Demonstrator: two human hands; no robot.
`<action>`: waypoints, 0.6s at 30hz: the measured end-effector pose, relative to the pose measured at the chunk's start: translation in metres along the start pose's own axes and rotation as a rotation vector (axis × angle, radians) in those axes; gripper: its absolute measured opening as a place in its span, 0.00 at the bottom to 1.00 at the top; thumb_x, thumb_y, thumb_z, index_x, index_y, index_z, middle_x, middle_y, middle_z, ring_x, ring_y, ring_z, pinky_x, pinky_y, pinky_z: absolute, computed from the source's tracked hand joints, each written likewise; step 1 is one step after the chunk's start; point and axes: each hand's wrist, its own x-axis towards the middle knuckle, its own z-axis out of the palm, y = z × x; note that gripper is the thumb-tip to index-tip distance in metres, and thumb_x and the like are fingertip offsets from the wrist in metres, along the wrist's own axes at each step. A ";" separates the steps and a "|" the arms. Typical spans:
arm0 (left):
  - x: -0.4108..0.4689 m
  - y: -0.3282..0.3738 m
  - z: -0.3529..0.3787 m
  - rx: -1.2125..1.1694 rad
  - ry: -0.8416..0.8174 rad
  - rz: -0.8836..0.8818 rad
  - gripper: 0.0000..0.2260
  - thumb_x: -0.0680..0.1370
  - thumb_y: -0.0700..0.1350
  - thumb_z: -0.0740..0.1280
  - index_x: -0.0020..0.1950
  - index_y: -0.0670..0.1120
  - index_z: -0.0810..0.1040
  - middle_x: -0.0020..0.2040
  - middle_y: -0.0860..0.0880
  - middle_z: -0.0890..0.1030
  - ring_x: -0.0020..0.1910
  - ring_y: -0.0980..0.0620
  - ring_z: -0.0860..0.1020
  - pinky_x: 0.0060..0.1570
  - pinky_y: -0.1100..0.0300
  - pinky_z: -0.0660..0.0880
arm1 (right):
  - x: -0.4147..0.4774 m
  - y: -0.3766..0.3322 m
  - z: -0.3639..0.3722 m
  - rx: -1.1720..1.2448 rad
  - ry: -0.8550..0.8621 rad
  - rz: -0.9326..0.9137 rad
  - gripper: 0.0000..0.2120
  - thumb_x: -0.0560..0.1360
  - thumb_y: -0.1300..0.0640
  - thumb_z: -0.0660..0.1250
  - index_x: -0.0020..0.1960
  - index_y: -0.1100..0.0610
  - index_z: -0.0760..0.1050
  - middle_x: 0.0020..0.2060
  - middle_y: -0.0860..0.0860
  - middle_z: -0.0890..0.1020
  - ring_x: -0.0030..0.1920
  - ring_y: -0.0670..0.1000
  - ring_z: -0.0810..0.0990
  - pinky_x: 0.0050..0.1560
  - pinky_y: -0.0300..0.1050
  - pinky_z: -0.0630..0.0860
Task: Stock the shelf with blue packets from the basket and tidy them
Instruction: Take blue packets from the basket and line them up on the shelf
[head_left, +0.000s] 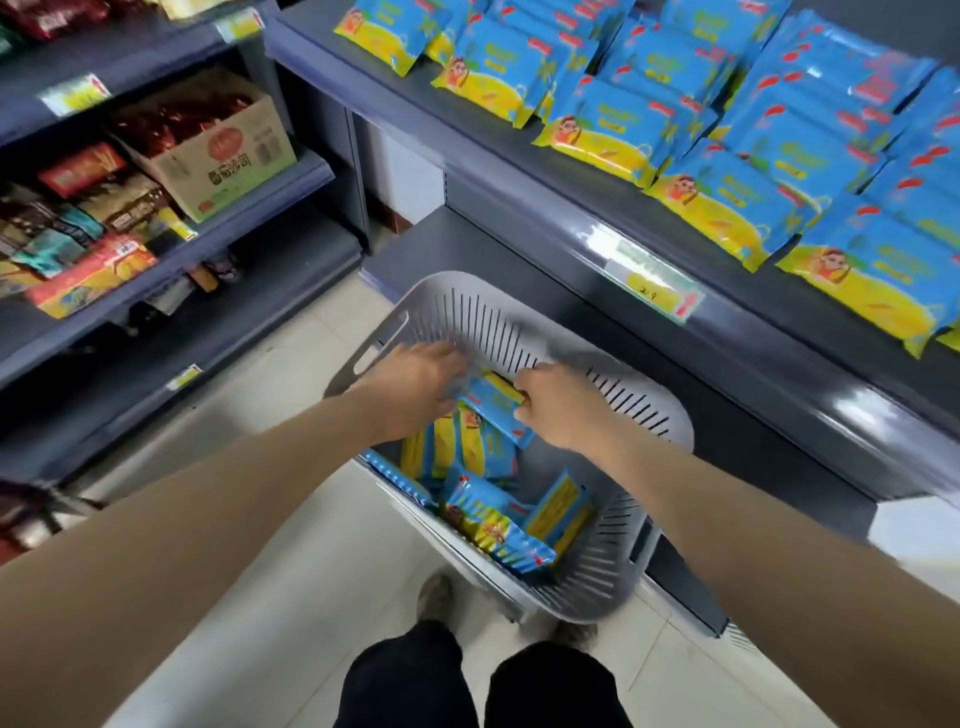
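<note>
A grey slotted basket stands on the floor in front of me, holding several blue-and-yellow packets. Both my hands reach into it. My right hand grips one blue packet by its right end. My left hand touches the same packet's left end with blurred fingers spread over it. On the dark shelf to the right, several blue packets lie in overlapping rows.
A second shelving unit on the left carries assorted snacks and an open cardboard box. A price label sits on the right shelf's front edge. My shoes and legs stand on pale floor tiles behind the basket.
</note>
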 end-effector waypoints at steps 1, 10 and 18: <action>-0.002 -0.005 0.007 0.009 -0.058 0.006 0.16 0.74 0.48 0.67 0.60 0.46 0.73 0.57 0.46 0.75 0.56 0.45 0.74 0.56 0.53 0.68 | 0.002 -0.002 0.006 0.069 -0.119 -0.008 0.15 0.75 0.53 0.64 0.58 0.62 0.73 0.52 0.59 0.78 0.53 0.59 0.77 0.49 0.49 0.73; 0.005 -0.025 0.050 0.115 -0.560 -0.040 0.19 0.71 0.43 0.69 0.61 0.48 0.73 0.59 0.46 0.76 0.56 0.44 0.75 0.49 0.56 0.71 | -0.007 -0.027 0.070 0.005 -0.703 0.011 0.07 0.72 0.57 0.67 0.43 0.59 0.70 0.35 0.55 0.72 0.33 0.53 0.70 0.34 0.45 0.65; 0.013 -0.031 0.073 0.203 -0.817 -0.070 0.23 0.72 0.34 0.69 0.66 0.40 0.70 0.59 0.43 0.78 0.54 0.45 0.76 0.51 0.55 0.72 | -0.015 -0.020 0.114 -0.081 -0.799 0.067 0.10 0.73 0.56 0.69 0.47 0.63 0.74 0.42 0.58 0.78 0.44 0.56 0.77 0.42 0.46 0.72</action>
